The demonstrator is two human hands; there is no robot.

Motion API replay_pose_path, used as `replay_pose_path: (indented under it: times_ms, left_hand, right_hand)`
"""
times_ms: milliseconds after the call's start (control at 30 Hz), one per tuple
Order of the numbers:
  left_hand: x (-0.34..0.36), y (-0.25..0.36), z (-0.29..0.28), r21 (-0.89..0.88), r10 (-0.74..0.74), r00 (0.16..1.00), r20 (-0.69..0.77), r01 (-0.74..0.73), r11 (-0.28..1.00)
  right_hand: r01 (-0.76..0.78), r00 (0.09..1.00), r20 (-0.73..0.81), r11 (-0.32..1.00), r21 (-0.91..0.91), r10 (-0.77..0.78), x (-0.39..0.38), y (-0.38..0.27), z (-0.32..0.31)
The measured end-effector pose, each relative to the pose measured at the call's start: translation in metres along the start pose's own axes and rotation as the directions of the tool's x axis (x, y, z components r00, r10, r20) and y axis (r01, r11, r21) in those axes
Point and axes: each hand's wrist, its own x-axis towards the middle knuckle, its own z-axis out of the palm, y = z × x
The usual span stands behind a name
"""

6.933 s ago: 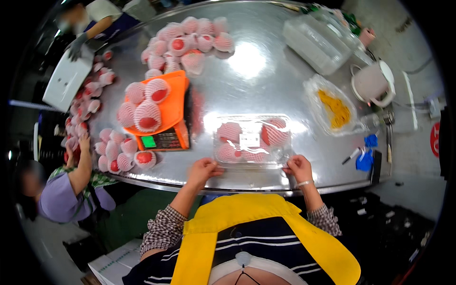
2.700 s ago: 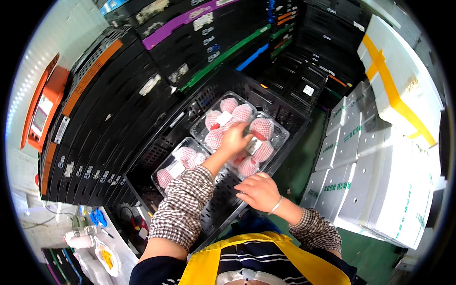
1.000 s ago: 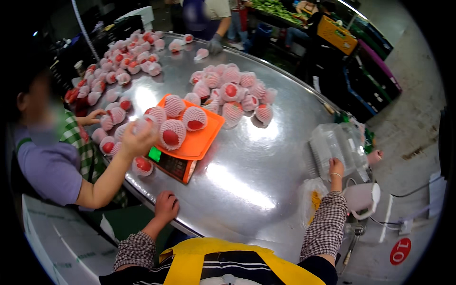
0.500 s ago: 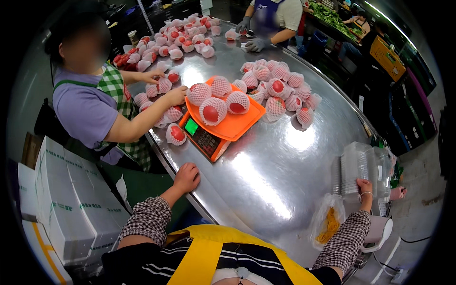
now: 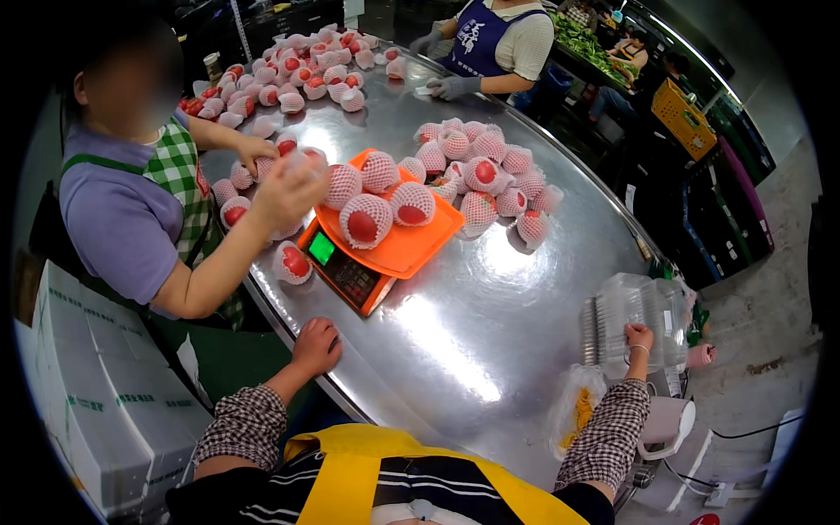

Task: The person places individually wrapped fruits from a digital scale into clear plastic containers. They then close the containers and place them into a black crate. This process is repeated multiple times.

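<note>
My left hand point(image 5: 317, 346) rests at the near-left edge of the steel table point(image 5: 507, 306), fingers curled in with nothing seen in them. At the right, my right hand point(image 5: 639, 336) grips the near side of a stack of clear plastic boxes point(image 5: 626, 302); its fingertips are partly hidden. An orange-and-black scale point(image 5: 343, 278) stands ahead of my left hand. Its orange tray point(image 5: 429, 238) bears several red round fruits in white foam nets point(image 5: 366, 220). Beside the tray, a co-worker's blurred hand point(image 5: 293, 197) lifts something in a white foam net.
More netted fruits lie in a pile point(image 5: 481, 175) behind the scale and a larger heap point(image 5: 297, 74) at the far left. A clear bag point(image 5: 577, 411) with yellow items lies near my right forearm. White cartons point(image 5: 114, 385) stand at the left. A gloved co-worker point(image 5: 490, 44) stands across the table.
The co-worker's hand has risen from the tray's edge with a white foam net. My right hand stays at the boxes, its fingers more curled. The whole view has shifted slightly.
</note>
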Motion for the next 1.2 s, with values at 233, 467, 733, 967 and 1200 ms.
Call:
replay_pose_path:
  times_ms: [233, 467, 733, 967, 1200]
  left_hand:
    - [0.001, -0.009, 0.01, 0.013, 0.044, 0.998, -0.039, -0.043, 0.999]
    - [0.0, -0.009, 0.007, 0.028, 0.071, 0.996, -0.047, -0.069, 0.997]
    - [0.0, -0.008, 0.008, 0.01, 0.074, 0.996, -0.05, -0.073, 0.997]
    - [0.001, -0.008, 0.005, -0.024, 0.089, 0.995, -0.049, -0.09, 0.996]
    - [-0.001, -0.012, 0.004, -0.074, 0.084, 0.995, -0.06, -0.088, 0.993]
  right_hand:
    - [-0.15, 0.989, 0.004, 0.988, 0.039, 0.15, 0.011, -0.03, -0.045]
    - [0.003, 0.814, -0.337, 0.584, -0.812, -0.473, 0.002, -0.12, -0.088]
    - [0.291, 0.611, -0.299, 0.559, -0.776, -0.733, -0.142, -0.216, -0.07]
    - [0.726, 0.686, 0.343, 0.569, -0.386, -0.642, -0.332, -0.181, 0.107]
    - [0.702, 0.695, 0.322, 0.702, -0.116, -0.642, -0.364, -0.215, 0.113]
